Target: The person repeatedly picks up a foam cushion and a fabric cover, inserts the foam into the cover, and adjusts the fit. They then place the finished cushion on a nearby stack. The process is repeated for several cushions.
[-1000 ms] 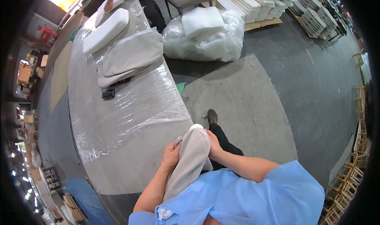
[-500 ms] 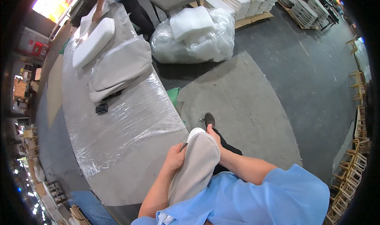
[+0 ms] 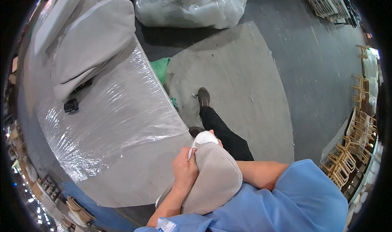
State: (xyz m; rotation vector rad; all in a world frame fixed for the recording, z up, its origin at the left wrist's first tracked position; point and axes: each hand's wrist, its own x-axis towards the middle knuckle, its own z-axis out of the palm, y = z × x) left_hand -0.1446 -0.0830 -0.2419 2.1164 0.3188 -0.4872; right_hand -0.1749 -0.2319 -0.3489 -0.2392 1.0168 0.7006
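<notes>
A light grey fabric cushion cover leans against my body, with white padding showing at its far end. My left hand is closed on the cover's edge, thumb and fingers pinching the rim beside the padding. Behind the far end, my right hand grips the cushion from the right; most of it is hidden, and only parts of its fingers show. The worktable, partly wrapped in clear film, lies to the left of both hands.
Grey covers lie stacked on the table by a white foam pad and a small black device. A clear bag of white foam stands beyond. Wooden chair frames line the right; grey sheeting covers the floor ahead.
My view has tipped down, and the co-worker has left the picture. The cushion has turned, its grey face bulging to the right. My right hand has slipped further behind it.
</notes>
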